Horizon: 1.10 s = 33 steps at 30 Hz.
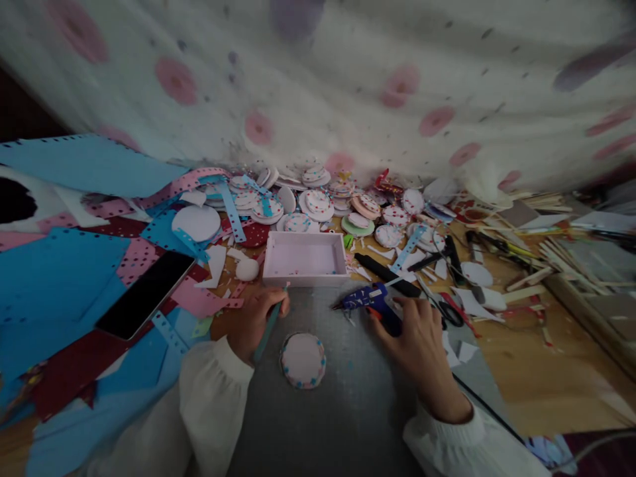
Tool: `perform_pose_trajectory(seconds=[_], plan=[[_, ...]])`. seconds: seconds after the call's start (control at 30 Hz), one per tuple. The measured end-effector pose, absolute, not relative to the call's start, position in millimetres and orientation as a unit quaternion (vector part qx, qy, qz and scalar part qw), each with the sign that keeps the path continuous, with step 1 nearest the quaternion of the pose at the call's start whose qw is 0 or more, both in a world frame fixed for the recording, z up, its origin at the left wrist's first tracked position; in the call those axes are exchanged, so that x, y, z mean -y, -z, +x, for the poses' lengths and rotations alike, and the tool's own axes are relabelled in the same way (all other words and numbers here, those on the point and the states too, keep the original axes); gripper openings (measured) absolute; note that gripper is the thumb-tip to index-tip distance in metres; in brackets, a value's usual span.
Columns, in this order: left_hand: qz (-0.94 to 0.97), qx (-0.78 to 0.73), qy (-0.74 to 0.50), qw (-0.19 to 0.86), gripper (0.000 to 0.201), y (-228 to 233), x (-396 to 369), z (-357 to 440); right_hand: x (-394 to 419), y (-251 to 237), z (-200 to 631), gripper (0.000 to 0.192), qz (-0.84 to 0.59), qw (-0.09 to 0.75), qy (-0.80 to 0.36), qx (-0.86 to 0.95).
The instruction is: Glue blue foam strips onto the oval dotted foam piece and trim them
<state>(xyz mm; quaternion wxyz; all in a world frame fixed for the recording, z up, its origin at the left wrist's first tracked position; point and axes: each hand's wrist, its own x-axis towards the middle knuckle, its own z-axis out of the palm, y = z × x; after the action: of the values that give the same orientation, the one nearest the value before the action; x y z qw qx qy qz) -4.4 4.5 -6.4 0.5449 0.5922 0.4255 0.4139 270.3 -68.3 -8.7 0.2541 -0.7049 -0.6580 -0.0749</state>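
Observation:
My left hand [256,318] grips a thin teal stick [268,328] that slants down toward my sleeve. My right hand [422,334] rests on the handle of a blue glue gun [370,301], its nozzle pointing left on the grey mat [348,411]. Between my hands lies a round white foam disc [303,360] with coloured dots along its rim. Just beyond it stands a shallow white box [304,260], nothing visible inside.
A black phone [144,293] lies on blue and pink punched paper scraps at the left. Several decorated discs [318,202] are heaped along the back by a spotted cloth. Scissors [444,308], a black tool and wooden sticks [556,255] crowd the right.

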Motion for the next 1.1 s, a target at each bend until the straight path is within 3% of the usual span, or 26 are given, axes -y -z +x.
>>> perform_pose_trajectory(seconds=[0.13,0.37,0.57,0.8,1.1], plan=[[0.582,-0.402,-0.376,0.598,0.044,6.7,-5.0,-1.6,73.6,28.6,278.2,0.040,-0.704,0.235,0.062,0.668],[0.607,-0.410,-0.320,0.601,0.036,2.6,-5.4,-1.1,72.8,-0.3,274.7,0.044,-0.764,0.375,-0.031,0.525],[0.618,-0.417,-0.262,0.613,0.033,-2.3,-2.8,-2.9,46.4,-4.9,239.7,0.036,-0.680,0.510,-0.089,0.519],[0.630,-0.395,-0.221,0.631,0.031,2.6,-2.6,-6.1,47.5,12.4,223.4,0.027,-0.661,0.523,-0.091,0.530],[0.664,-0.372,-0.196,0.619,0.030,6.2,-3.3,-8.3,49.7,12.9,225.6,0.026,-0.692,0.467,-0.071,0.546]])
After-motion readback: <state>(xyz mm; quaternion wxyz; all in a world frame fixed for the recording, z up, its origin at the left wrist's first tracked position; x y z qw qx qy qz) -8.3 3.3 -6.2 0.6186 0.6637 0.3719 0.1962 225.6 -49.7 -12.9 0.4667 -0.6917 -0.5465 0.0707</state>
